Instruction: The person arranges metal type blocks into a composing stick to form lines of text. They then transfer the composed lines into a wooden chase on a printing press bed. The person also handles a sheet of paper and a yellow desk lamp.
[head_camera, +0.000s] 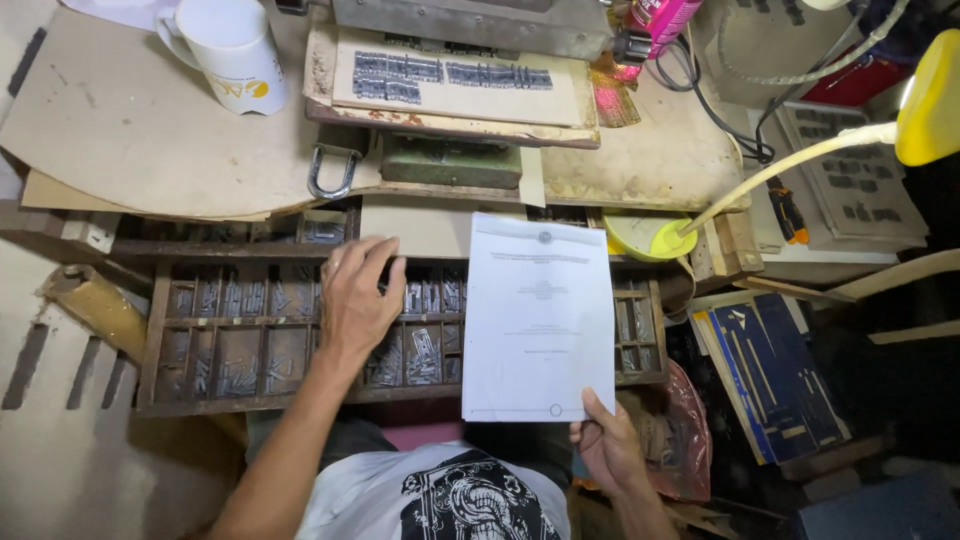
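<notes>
My right hand grips the lower right corner of a white printed sheet of paper, holding it flat over the right part of a wooden compartment tray. The tray's cells hold several small metal type pieces. My left hand reaches palm down into the tray's middle cells, its fingers curled onto the metal pieces near the top row. Whether the fingers pinch a piece is hidden.
A white mug stands at the back left on brown cardboard. A board with rows of set metal type lies under a metal press. A yellow desk lamp arches in from the right. A metal shackle hangs at the desk edge.
</notes>
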